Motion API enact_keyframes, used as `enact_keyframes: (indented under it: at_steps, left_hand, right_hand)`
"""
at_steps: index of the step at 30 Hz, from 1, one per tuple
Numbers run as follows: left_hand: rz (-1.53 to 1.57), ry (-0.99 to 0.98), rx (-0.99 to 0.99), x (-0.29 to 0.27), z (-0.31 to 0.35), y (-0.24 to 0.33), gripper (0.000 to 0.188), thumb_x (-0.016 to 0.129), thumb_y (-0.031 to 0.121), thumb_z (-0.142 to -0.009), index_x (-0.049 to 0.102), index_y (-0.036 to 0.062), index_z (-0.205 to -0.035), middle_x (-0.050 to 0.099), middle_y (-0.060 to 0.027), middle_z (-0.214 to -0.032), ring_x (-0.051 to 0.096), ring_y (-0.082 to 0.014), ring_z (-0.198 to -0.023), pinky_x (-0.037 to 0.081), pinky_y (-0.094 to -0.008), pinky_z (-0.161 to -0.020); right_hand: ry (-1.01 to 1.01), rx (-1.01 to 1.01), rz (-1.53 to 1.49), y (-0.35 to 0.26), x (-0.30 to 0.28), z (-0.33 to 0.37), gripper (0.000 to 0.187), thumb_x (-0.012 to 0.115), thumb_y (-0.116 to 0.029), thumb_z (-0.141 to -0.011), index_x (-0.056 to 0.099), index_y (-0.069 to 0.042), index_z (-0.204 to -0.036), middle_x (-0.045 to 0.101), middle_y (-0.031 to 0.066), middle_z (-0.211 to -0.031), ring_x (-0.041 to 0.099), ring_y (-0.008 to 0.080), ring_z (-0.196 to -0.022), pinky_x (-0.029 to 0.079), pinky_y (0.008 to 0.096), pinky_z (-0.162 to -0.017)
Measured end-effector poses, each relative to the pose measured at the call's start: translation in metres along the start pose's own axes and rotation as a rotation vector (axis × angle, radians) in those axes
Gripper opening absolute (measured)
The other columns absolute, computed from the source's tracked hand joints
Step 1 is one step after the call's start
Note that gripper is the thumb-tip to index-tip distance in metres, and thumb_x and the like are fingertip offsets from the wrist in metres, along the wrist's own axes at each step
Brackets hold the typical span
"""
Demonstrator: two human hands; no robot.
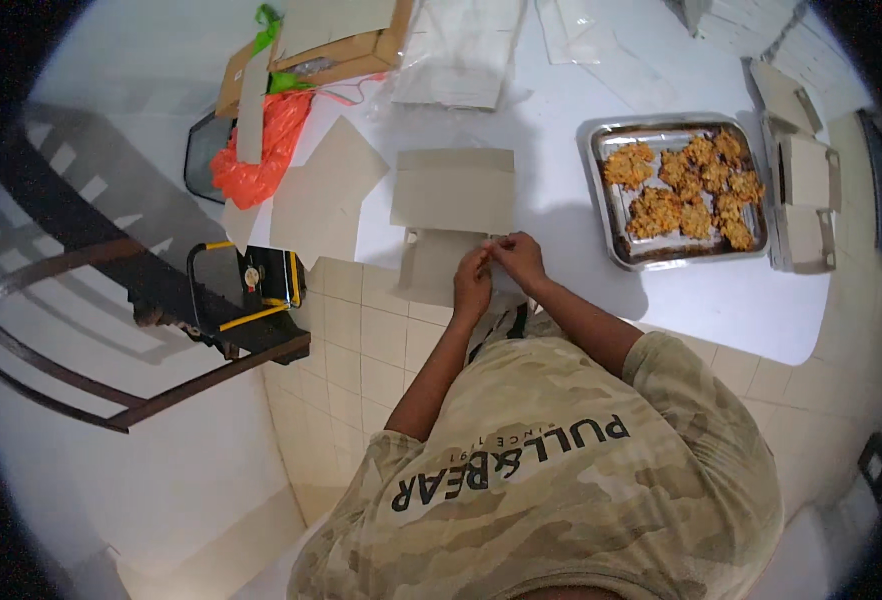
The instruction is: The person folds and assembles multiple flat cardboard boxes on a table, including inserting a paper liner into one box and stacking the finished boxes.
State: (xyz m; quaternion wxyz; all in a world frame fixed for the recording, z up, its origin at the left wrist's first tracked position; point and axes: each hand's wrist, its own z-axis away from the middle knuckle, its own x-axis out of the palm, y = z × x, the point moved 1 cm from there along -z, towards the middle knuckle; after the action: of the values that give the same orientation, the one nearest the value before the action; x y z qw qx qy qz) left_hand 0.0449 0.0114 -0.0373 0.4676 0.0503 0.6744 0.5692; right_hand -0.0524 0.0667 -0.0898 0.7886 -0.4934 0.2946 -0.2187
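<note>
Nearest the body, the left hand (472, 283) and the right hand (521, 258) meet at the near edge of the white table (561, 200), fingertips almost touching. Both are pinched shut on the near part of a flat grey cardboard box blank (453, 190), at a small flap that hangs just past the table edge. The left hand comes up from below and the right from the lower right; neither is clearly nearer, since both sit on the same spot.

The blank lies straight ahead of the hands and runs away from the person. Its broad panel has its long axis set across, left to right.

To the right, well apart, a metal tray (601, 140) holds golden fritters (683, 185). Just beyond it stand folded grey boxes (806, 190). To the left lie loose cardboard sheets (323, 195) and an orange plastic bag (266, 150). Farthest off are a brown carton (336, 62) and clear plastic bags (466, 50).
</note>
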Motion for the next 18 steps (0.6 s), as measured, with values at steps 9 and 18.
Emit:
enact_keyframes:
  at_steps: [9,18]
  left_hand:
    - [0.110,-0.038,-0.119,-0.051,0.014,-0.023,0.026,0.040,-0.002,-0.076,0.056,0.0032,-0.096,0.056,-0.0118,-0.097,0.055,-0.0237,-0.088,0.041,-0.0321,-0.080]
    - [-0.072,-0.196,-0.226,-0.069,-0.042,-0.017,0.023,0.048,0.022,-0.083,0.055,0.0030,-0.094,0.056,-0.0117,-0.084,0.055,-0.0240,-0.072,0.043,-0.0358,-0.067]
  right_hand:
    - [0.150,-0.254,0.163,-0.025,0.001,-0.013,0.020,0.060,-0.019,-0.075,0.055,0.000,-0.072,0.050,0.0119,-0.077,0.055,0.0272,-0.067,0.045,0.0343,-0.059]
    - [0.299,-0.436,0.240,-0.043,0.035,0.001,0.011,0.055,-0.009,-0.077,0.048,0.000,-0.076,0.045,0.0144,-0.076,0.050,0.0324,-0.067,0.041,0.0397,-0.057]
